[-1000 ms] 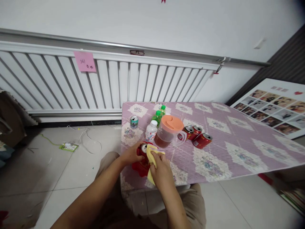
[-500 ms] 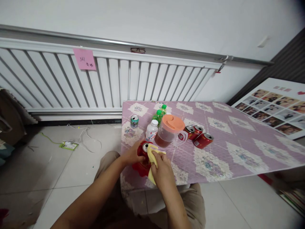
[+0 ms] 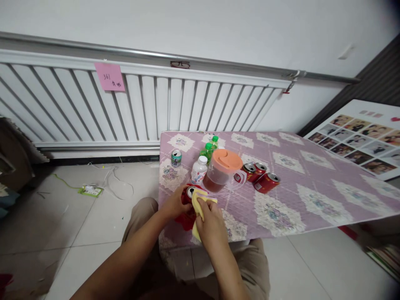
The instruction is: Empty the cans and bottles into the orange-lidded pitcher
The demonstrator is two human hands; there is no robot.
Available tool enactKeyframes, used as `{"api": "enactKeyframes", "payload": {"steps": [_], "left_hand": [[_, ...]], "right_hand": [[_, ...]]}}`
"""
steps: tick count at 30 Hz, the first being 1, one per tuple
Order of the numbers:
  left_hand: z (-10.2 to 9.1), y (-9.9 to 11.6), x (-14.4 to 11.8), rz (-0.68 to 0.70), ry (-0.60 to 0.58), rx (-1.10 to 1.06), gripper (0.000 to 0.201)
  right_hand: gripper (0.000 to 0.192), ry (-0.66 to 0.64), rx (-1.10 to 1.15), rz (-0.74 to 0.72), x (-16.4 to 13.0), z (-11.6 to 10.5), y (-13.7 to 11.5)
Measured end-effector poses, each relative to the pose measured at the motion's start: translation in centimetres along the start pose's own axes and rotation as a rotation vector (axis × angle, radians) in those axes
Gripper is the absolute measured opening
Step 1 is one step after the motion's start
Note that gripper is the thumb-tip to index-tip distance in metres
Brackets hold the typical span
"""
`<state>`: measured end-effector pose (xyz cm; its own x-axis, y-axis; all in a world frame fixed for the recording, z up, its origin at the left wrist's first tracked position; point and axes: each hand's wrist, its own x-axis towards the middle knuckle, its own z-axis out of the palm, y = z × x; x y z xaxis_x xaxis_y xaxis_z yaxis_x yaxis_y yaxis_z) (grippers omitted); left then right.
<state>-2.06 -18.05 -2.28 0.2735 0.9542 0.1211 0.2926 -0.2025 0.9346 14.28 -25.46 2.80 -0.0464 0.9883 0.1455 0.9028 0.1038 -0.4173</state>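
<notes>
**Cloth against a red can, wiping apparently under way**

Beyond the left fingers stands a teal can (image 3: 176,159), its top seemingly open, contents unseen. The left hand (image 3: 174,204) has its fingers curled round a red drink can (image 3: 189,192), above a red wavy-edged tray (image 3: 186,223); the can's top shows a dark opening. Just past these fingers is a capped, opaque white bottle (image 3: 198,171). A folded yellow cloth (image 3: 198,204) rests against the can, pinched in the fingers of the right hand (image 3: 213,223). How much has been wiped, or remains, cannot be told. Farther beyond the fingers are two green-capped bottles (image 3: 208,149); nearer, an orange-lidded pitcher (image 3: 215,180) holds reddish-brown liquid low inside. Right of the fingers, three red cans (image 3: 265,183) cluster on the surface (image 3: 287,180).
</notes>
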Motion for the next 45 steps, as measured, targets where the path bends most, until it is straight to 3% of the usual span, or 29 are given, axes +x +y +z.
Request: {"api": "enactKeyframes", "payload": {"steps": [12, 20, 27, 33, 38, 45], "left_hand": [[0.3, -0.2, 0.1, 0.023, 0.013, -0.084, 0.072], [1.2, -1.1, -0.3, 0.012, 0.106, -0.002, 0.069], [1.4, 0.2, -0.2, 0.011, 0.095, -0.073, 0.073], [0.9, 0.6, -0.2, 0.004, 0.092, -0.027, 0.066], [-0.1, 0.3, 0.0, -0.020, 0.014, -0.023, 0.071], [-1.6, 0.1, 0.9, 0.004, -0.143, -0.147, 0.070]], "right_hand": [[0.062, -0.068, -0.037, -0.068, -1.3, -0.5, 0.5], [0.062, 0.076, -0.087, -0.083, -1.9, -3.0, 0.1], [0.065, -0.049, -0.201, -0.074, 0.1, -2.1, -1.6], [0.060, -0.038, -0.264, -0.020, -0.4, -2.3, 1.6], [0.057, 0.038, -0.270, 0.017, 0.5, -4.1, 3.1], [0.055, 0.011, -0.260, -0.006, 4.3, -4.7, -0.3]]}}
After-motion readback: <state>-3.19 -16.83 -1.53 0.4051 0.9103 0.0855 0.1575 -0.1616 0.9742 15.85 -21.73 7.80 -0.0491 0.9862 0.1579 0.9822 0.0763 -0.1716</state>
